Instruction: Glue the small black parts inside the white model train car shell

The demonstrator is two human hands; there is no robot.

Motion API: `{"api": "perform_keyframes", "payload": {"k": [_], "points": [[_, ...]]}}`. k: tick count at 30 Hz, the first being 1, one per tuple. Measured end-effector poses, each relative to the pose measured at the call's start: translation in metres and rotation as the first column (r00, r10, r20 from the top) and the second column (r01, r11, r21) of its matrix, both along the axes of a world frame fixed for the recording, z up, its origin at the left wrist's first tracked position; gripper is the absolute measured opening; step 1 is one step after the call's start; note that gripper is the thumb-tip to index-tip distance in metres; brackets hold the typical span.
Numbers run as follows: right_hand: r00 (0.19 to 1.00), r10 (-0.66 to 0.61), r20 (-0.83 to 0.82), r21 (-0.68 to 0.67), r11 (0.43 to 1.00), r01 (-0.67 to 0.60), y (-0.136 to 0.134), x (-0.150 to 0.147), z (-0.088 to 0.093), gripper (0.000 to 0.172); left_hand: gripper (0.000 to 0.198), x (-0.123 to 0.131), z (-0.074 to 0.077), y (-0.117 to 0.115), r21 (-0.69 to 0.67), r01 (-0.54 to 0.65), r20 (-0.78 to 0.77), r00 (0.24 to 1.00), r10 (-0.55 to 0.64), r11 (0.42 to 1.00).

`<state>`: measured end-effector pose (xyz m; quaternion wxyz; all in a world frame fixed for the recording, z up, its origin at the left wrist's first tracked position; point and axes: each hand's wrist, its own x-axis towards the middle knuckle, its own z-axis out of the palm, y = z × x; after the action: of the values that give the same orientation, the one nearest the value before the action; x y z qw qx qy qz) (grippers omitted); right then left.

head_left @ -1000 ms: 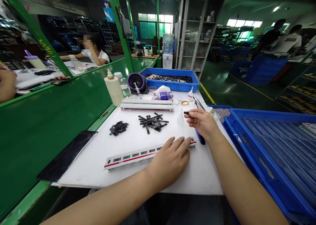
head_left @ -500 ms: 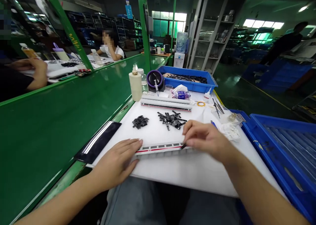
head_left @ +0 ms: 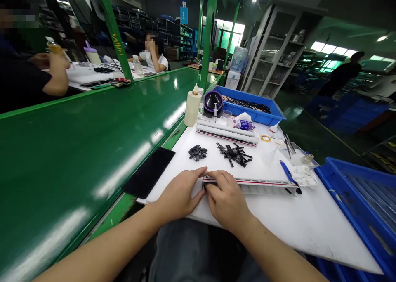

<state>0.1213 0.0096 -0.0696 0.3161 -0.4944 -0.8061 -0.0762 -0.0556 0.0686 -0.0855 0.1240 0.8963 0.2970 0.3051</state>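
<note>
A white model train car with a red stripe lies lengthwise on the white work board. My left hand grips its left end, thumb and fingers curled round it. My right hand presses on the same end from the near side, fingertips pinched at a small black part that I can barely make out. Beyond the car lie a small pile of black clips and a larger pile of black strips. A second train car rests further back.
A black phone lies at the board's left edge beside the green conveyor. A bottle, a blue bin of black parts, a blue pen, tweezers and blue trays are at the right. Other people sit across the conveyor.
My right hand has slid from the car's middle to its left end, meeting my left hand there. The camera has swung, so the board now sits further right.
</note>
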Motion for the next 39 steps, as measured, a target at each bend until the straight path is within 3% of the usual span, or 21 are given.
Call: {"api": "perform_keyframes", "payload": {"k": [3,6,8,10,12,14,16,18,23,26,27,29,32,35,39], "points": [[0.993,0.103,-0.055,0.0,0.995,-0.103,-0.007,0.008,0.009,0.028,0.034,0.002,-0.001,-0.001,0.067,-0.008,0.004,1.0,0.008,0.998],[0.98,0.137,-0.146,0.102,0.987,-0.123,-0.016,0.044,0.024,0.035,0.015,0.003,0.002,-0.001,0.153,0.066,-0.126,0.991,-0.046,0.986],[0.965,-0.021,-0.262,0.197,0.977,0.075,-0.019,0.084,0.034,0.031,0.018,0.003,0.006,-0.001,0.231,0.103,-0.244,0.969,-0.045,0.967],[0.852,-0.253,-0.458,0.217,0.898,0.383,-0.015,0.13,0.039,0.022,0.025,0.003,0.009,-0.002,0.305,0.109,-0.341,0.94,0.001,0.946],[0.678,-0.419,-0.604,0.051,0.829,0.557,-0.004,0.175,0.04,0.033,0.033,0.006,0.013,-0.005,0.346,0.096,-0.407,0.912,0.057,0.933],[0.579,-0.546,-0.606,-0.203,0.809,0.551,0.011,0.21,0.037,0.057,0.037,0.009,0.017,-0.008,0.344,0.054,-0.443,0.89,0.112,0.937],[0.59,-0.643,-0.489,-0.424,0.766,0.483,0.027,0.231,0.032,0.074,0.036,0.013,0.021,-0.011,0.305,0.002,-0.462,0.875,0.146,0.952],[0.66,-0.656,-0.367,-0.558,0.722,0.408,0.041,0.24,0.027,0.078,0.034,0.016,0.024,-0.011,0.251,-0.03,-0.479,0.865,0.151,0.967],[0.767,-0.547,-0.334,-0.624,0.739,0.256,0.059,0.239,0.026,0.038,0.027,0.02,0.035,-0.005,0.122,-0.005,-0.496,0.866,0.066,0.993],[0.74,-0.454,-0.496,-0.571,0.813,0.116,0.056,0.223,0.045,0.039,0.026,0.022,0.041,0.0,0.057,-0.023,-0.503,0.863,0.048,0.998],[0.692,-0.391,-0.607,-0.527,0.85,0.019,0.054,0.213,0.055,0.044,0.024,0.023,0.042,0.001,0.049,-0.033,-0.495,0.867,0.052,0.998],[0.505,-0.216,-0.836,-0.365,0.905,-0.217,0.05,0.185,0.077,0.055,0.02,0.025,0.042,0.002,0.05,-0.054,-0.466,0.882,0.071,0.997],[0.303,-0.029,-0.953,-0.141,0.925,-0.354,0.048,0.131,0.098,0.054,0.022,0.028,0.038,0.001,0.078,-0.11,-0.415,0.9,0.133,0.991],[0.215,-0.023,-0.976,-0.107,0.916,-0.387,0.05,0.089,0.091,0.042,0.022,0.031,0.031,-0.001,0.1,-0.168,-0.358,0.913,0.193,0.981],[0.077,-0.1,-0.992,-0.126,0.832,-0.54,0.051,0.072,0.058,0.027,0.022,0.031,0.022,-0.003,0.086,-0.212,-0.277,0.934,0.228,0.973]]}}
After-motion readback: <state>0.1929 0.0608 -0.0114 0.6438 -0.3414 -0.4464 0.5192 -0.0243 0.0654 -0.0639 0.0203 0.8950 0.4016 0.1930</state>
